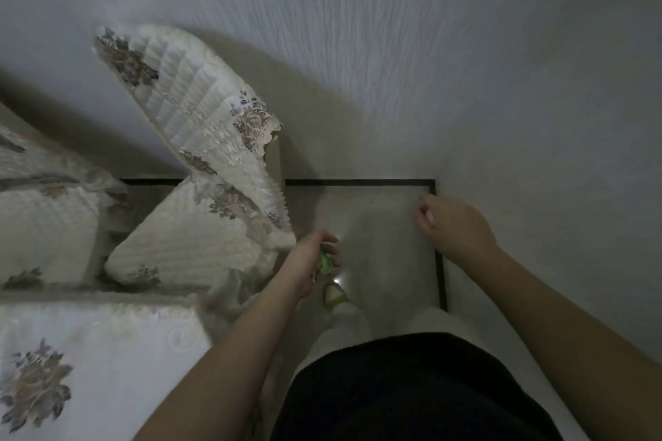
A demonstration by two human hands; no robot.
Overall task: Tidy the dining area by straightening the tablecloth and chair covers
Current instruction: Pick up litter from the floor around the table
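Note:
A cream quilted chair cover with grey-brown flowers hangs over a chair back against the wall, and its lower end runs down to my left hand. That hand is closed at the cover's bottom corner. A small green thing shows between its fingers; I cannot tell what it is. The chair's seat pad lies below in the same fabric. My right hand hovers over the floor near the corner of the wall, fingers curled in and holding nothing. The white flowered tablecloth covers the table at lower left.
A second covered chair stands at the far left. The textured white wall fills the top and right. The tiled floor with a dark border lies between wall and chair. My foot wears a green slipper.

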